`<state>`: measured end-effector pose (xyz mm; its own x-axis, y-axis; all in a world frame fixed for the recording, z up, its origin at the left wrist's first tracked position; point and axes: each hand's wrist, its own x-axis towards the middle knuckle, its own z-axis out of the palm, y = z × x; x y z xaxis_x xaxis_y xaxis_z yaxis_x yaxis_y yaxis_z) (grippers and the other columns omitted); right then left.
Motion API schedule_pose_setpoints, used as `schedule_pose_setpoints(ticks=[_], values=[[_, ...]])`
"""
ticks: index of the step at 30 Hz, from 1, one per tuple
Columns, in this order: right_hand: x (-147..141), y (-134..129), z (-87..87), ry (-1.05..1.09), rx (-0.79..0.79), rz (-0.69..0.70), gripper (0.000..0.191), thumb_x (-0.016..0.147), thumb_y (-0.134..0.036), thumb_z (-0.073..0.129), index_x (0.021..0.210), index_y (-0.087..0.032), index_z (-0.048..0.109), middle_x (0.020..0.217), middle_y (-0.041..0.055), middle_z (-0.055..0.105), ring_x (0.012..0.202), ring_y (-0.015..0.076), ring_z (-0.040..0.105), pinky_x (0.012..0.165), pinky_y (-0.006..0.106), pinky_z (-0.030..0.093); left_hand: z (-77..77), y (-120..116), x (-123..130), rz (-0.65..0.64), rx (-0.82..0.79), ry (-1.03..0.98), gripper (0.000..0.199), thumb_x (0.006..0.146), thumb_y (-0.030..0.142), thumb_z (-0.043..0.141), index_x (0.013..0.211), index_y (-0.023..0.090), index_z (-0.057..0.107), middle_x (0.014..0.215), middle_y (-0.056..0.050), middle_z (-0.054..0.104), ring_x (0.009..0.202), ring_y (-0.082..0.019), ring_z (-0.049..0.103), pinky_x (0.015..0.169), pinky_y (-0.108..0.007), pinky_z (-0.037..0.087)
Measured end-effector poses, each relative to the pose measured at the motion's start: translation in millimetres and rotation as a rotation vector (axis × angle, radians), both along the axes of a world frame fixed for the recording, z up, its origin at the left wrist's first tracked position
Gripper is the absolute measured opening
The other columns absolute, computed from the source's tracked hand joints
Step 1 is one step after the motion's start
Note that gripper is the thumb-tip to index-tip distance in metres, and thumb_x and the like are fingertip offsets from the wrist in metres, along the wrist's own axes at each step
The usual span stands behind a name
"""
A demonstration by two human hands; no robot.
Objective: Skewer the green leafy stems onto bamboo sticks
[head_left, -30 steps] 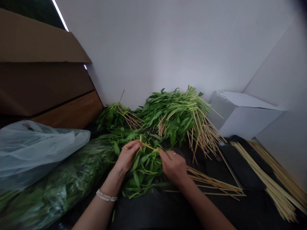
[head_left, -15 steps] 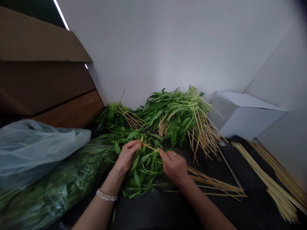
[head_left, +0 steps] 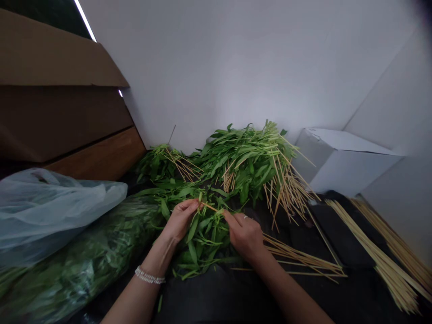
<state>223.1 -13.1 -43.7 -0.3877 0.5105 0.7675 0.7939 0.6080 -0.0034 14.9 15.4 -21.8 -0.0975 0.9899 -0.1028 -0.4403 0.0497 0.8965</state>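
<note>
My left hand is closed in a pinch on a leafy green stem, close to one end of a thin wooden skewer. Opposite it, my right hand is closed around the skewer, its forefinger pointing along it. Bits of green stem sit on the skewer by my right fingertips. Below and between both hands lies a loose heap of green leafy stems. How far the skewer runs into either hand is hidden by the fingers.
Behind is a large pile of skewered leafy stems, with a smaller bunch to its left. Loose skewers and a pale skewer bundle lie right, near a white box. At left are a bag of greens and cardboard.
My left hand has shifted very slightly. Both hands otherwise keep the same hold on the stem and skewer, and everything around them looks unchanged.
</note>
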Motion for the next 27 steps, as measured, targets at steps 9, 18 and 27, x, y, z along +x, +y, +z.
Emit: schedule_pose_setpoints(ticks=[9, 18, 27], values=[[-1.5, -1.9, 2.3, 0.025, 0.015, -0.021, 0.032, 0.094, -0.013, 0.040, 0.113, -0.014, 0.066, 0.066, 0.0015, 0.057, 0.062, 0.0138, 0.050, 0.058, 0.029, 0.030, 0.4, 2.7, -1.9, 0.084, -0.005, -0.075, 0.037, 0.042, 0.027, 0.093, 0.074, 0.015, 0.078, 0.068, -0.002, 0.075, 0.062, -0.010, 0.064, 0.067, -0.020, 0.050], [-2.3, -2.0, 2.7, 0.016, 0.020, -0.020, 0.032, 0.094, -0.013, 0.040, 0.111, -0.015, 0.067, 0.066, 0.0012, 0.057, 0.060, 0.0136, 0.049, 0.057, 0.029, 0.029, 0.4, 0.5, 1.0, 0.048, -0.026, -0.063, 0.036, 0.043, 0.027, 0.093, 0.073, 0.014, 0.077, 0.066, -0.002, 0.074, 0.062, -0.010, 0.062, 0.065, -0.020, 0.047], [-2.0, -2.6, 3.2, 0.011, 0.009, -0.018, 0.032, 0.094, -0.013, 0.040, 0.111, -0.015, 0.067, 0.066, 0.0014, 0.057, 0.061, 0.0135, 0.050, 0.057, 0.029, 0.029, -7.3, 3.5, -4.2, 0.053, 0.015, -0.061, 0.032, 0.046, 0.025, 0.092, 0.073, 0.015, 0.077, 0.066, -0.001, 0.073, 0.061, -0.009, 0.061, 0.063, -0.020, 0.047]])
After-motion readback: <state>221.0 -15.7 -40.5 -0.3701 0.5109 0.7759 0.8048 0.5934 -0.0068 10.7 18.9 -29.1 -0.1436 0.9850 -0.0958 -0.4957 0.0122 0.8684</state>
